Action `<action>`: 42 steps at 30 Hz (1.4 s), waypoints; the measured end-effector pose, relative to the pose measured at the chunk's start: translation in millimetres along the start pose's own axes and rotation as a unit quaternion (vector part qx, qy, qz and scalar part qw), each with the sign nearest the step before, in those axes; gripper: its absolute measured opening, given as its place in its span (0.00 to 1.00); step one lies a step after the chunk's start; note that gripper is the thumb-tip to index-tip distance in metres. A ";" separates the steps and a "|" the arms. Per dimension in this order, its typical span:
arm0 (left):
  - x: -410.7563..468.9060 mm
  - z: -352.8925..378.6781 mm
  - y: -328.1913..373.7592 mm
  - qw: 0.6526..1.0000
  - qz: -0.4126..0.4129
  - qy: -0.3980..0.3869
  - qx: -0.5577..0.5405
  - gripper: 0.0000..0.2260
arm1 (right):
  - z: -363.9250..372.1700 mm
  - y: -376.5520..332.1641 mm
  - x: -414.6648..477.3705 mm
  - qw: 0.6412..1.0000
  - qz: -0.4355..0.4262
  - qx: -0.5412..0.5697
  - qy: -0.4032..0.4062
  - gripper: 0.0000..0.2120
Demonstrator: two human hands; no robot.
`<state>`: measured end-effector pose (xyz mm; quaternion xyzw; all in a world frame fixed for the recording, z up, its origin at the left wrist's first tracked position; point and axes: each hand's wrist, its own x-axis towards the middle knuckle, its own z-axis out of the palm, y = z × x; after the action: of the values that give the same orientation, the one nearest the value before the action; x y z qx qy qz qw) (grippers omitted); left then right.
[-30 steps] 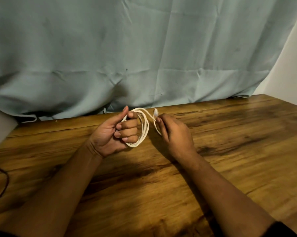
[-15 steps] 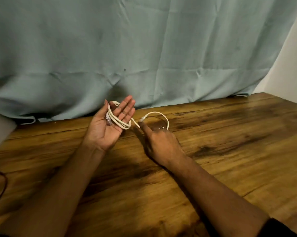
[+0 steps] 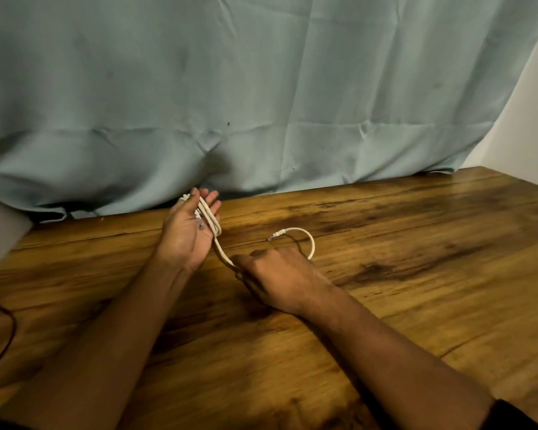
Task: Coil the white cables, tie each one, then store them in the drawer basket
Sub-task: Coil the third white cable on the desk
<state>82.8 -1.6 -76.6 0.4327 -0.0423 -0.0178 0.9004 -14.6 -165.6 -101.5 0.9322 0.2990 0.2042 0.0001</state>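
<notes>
At the far left edge a thin dark cord (image 3: 12, 324) curves over the wooden surface (image 3: 416, 274), apart from the work.

The left hand (image 3: 184, 240) is held palm up above the surface, near the hem of the grey-green curtain (image 3: 261, 88). Its fingers are nearly straight and spread, gripping nothing. A few turns of the white cable (image 3: 210, 221) lie draped across the fingers and palm, with a clear plug resting in the palm beside them.

From that bundle one strand runs down and rightward into the right hand (image 3: 280, 274). This hand is knuckles up and low over the surface, its fingers curled around the strand where it enters by the thumb. Past the hand the tail arcs up and back, ending in the free plug (image 3: 272, 238), which seems to hang just over the wood.

The cable looks light, thin and springy, stiff enough to hold its arc. Loose turns on an open palm would likely slide or spring apart. The safest hold is probably across the whole bundle with the left fingers closed, while the right hand guides the tail near its plug.
</notes>
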 end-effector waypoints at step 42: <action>-28.4 -6.8 -2.1 0.886 -0.312 -0.321 0.123 0.17 | 3.2 30.9 -7.2 0.848 0.191 0.490 0.061 0.04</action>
<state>55.2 4.3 -84.2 0.5014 -0.1936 -0.4300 0.7254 -1.5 -194.5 -103.4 0.8353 0.1761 0.0832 -0.5142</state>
